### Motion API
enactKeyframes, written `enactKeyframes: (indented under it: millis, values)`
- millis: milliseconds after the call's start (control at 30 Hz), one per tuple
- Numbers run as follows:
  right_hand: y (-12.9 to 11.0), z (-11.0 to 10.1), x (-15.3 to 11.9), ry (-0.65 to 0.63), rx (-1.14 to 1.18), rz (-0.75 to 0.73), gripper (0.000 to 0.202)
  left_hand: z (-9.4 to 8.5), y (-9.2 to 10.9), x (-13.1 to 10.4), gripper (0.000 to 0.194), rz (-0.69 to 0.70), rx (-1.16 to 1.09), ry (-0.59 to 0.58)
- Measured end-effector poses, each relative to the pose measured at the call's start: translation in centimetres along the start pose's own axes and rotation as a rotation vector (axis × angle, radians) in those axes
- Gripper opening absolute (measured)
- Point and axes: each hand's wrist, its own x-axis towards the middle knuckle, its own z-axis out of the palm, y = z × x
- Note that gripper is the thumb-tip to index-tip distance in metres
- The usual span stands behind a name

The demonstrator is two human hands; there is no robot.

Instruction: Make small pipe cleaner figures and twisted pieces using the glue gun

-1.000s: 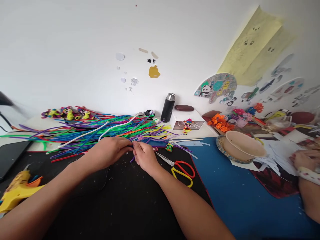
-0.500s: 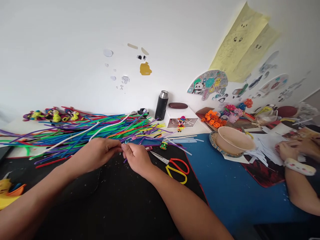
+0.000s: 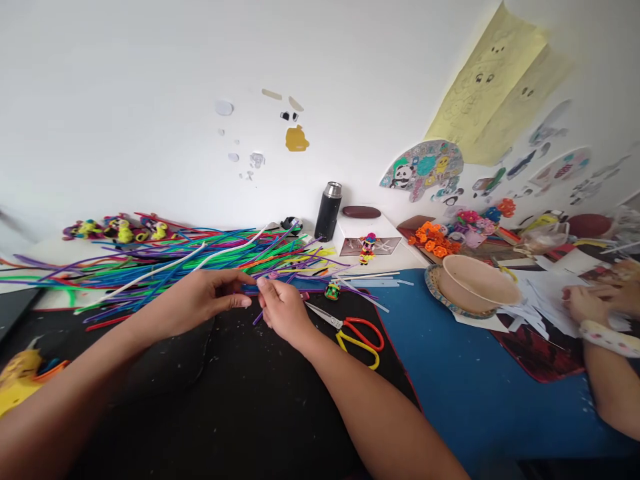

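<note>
My left hand (image 3: 205, 303) is held above the black mat (image 3: 250, 400), its thumb spread away from the fingers and its index fingertip near my right hand. My right hand (image 3: 284, 307) is closed in a pinch; whatever sits between thumb and fingers is too small or hidden to make out. A short purple stem (image 3: 258, 319) shows just below the right fingers; I cannot tell whether it is held. Behind both hands spreads a pile of coloured pipe cleaners (image 3: 165, 267). Scissors with red and yellow handles (image 3: 345, 325) lie right of my right hand, beside a small green-and-black figure (image 3: 332, 291).
A black thermos (image 3: 329, 212) and a white box (image 3: 370, 233) stand by the wall. Rightward on the blue mat (image 3: 440, 373) is a beige bowl (image 3: 475, 283). Another person's hands (image 3: 590, 303) work among white paper strips. A yellow toy (image 3: 20, 377) is at far left.
My left thumb has come away from the fingers, where both hands were pinched together before. The whole view has shifted slightly, so things appear a little further right.
</note>
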Motion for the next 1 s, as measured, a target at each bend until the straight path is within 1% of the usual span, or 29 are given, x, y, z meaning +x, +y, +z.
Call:
enactKeyframes:
  millis: [100, 233, 333, 500, 567, 633, 733, 867, 1000]
  values:
    - [0.0, 0.1, 0.0, 0.006, 0.127, 0.019, 0.061, -0.5, 0.2, -0.2, 0.046, -0.073, -0.032, -0.034]
    - [-0.2, 0.2, 0.0, -0.001, 0.170, 0.030, 0.063, -0.6, 0.1, -0.4, 0.046, -0.099, -0.041, -0.046]
    - [-0.2, 0.3, -0.1, -0.019, 0.163, 0.037, 0.063, -0.4, 0.0, -0.5, 0.045, -0.099, -0.023, -0.044]
    - [0.0, 0.5, -0.3, -0.072, 0.177, 0.042, 0.061, 0.0, 0.2, -0.5, 0.037, -0.035, -0.007, -0.027]
    - [-0.1, 0.5, -0.3, -0.095, 0.182, 0.049, 0.062, 0.0, 0.4, -0.5, 0.037, -0.040, 0.006, -0.030]
    - [-0.4, 0.4, -0.2, -0.102, 0.195, 0.063, 0.065, -0.1, 0.5, -0.4, 0.038, -0.072, 0.017, -0.036]
    - [-0.6, 0.0, 0.2, -0.054, 0.268, 0.093, 0.069, -0.2, 0.3, -0.4, 0.040, -0.132, 0.010, -0.025]
    - [-0.5, -0.3, 0.6, 0.036, 0.340, 0.089, 0.068, -0.3, -0.1, -0.5, 0.043, -0.179, -0.013, -0.001]
    - [-0.3, -0.2, 0.7, 0.025, 0.333, 0.084, 0.065, -0.2, -0.1, -0.5, 0.044, -0.187, -0.031, 0.001]
